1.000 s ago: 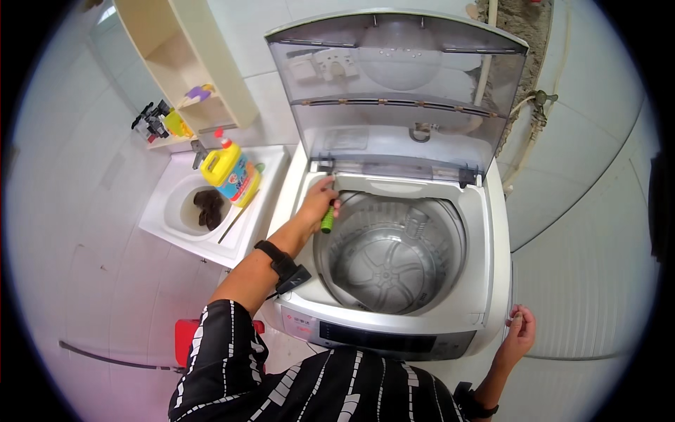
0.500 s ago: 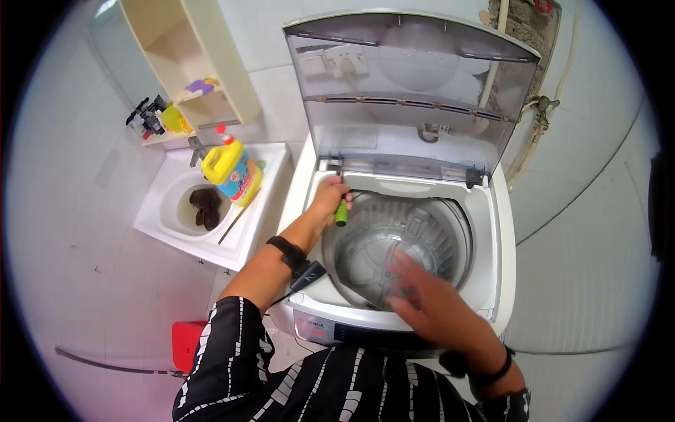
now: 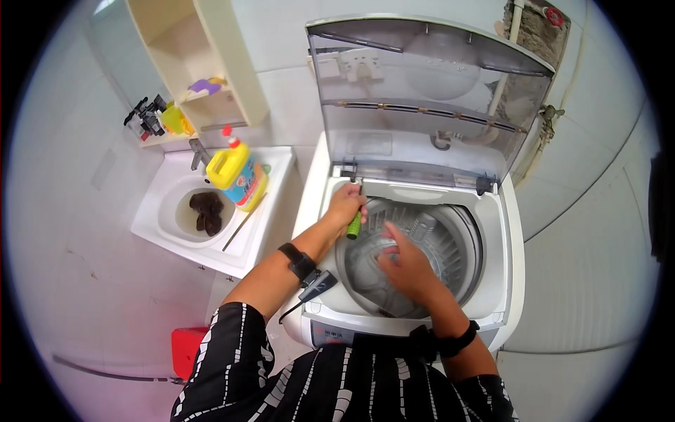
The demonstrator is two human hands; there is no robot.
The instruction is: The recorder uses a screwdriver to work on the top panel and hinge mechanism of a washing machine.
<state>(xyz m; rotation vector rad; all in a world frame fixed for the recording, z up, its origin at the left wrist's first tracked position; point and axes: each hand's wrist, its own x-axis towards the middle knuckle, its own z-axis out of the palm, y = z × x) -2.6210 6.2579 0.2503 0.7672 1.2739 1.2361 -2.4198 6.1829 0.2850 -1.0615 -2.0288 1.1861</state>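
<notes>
My left hand point(image 3: 347, 205) is closed round a screwdriver with a green handle point(image 3: 354, 226). Its thin shaft points up toward the left hinge point(image 3: 349, 169) of the washing machine lid, though my fingers partly cover it and I cannot tell whether the tip touches. Over the drum point(image 3: 394, 281), my right hand point(image 3: 408, 267) hangs with fingers apart and holds nothing, a short way right of the handle. The see-through grey lid point(image 3: 429, 105) of the white top-loading washing machine point(image 3: 515, 260) stands raised. Inside, the metal drum shows no laundry.
To the left is a white sink point(image 3: 151, 218) with dark wet cloth point(image 3: 206, 211) in its basin. A yellow detergent jug point(image 3: 239, 176) and a thin stick point(image 3: 245, 221) lie on its right rim. A cabinet point(image 3: 232, 56), red bin point(image 3: 186, 348) and wall tap point(image 3: 550, 116) surround it.
My right hand has come forward over the drum, closer to the green handle. My left hand keeps its hold at the hinge. The whole view has shifted slightly.
</notes>
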